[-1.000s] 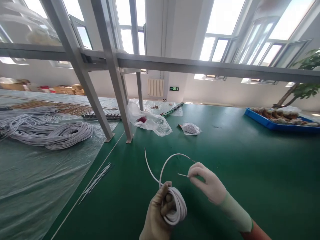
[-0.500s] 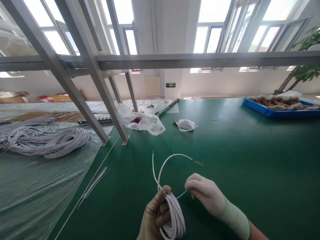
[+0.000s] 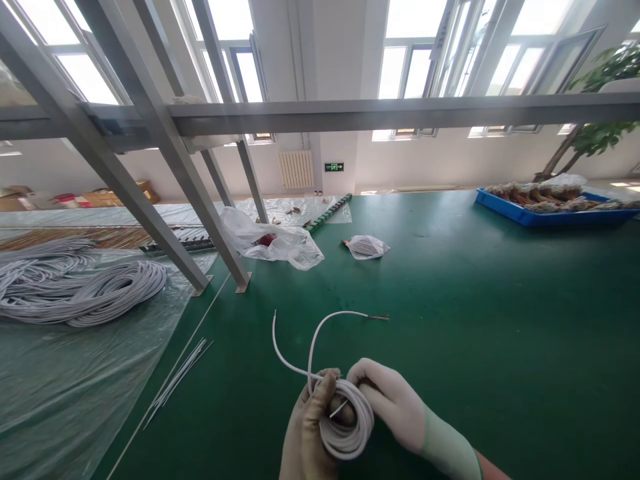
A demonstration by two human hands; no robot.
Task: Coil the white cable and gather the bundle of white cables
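Green matting covers the long workbench (image 3: 475, 307) in front of me, under a grey steel frame (image 3: 165, 153) and bright windows. Low in view, my left hand (image 3: 313, 433) is curled around a small coil of white cable (image 3: 350, 423), thumb pressed across the top of the loops, so the fingers are closed on it. My right hand (image 3: 395, 410), in a pale glove, sits against the coil's right side with its fingertips tucked in at the loops; they are pinched together there, apparently on a thin white tie (image 3: 340, 408) that pokes out across the coil, though I cannot tell exactly how they grip it. Two loose cable ends rise from the bundle: one curves up and right to a bare stripped tip (image 3: 380, 317), the other bends left. Well apart on my left, clear plastic sheeting (image 3: 65, 373) carries big heaps of grey cable (image 3: 95, 293), and thin white ties (image 3: 177, 380) lie on the mat beside it. Farther off lie a crumpled plastic bag (image 3: 273, 241), a small packet (image 3: 365, 247) and a blue tray (image 3: 550, 217).
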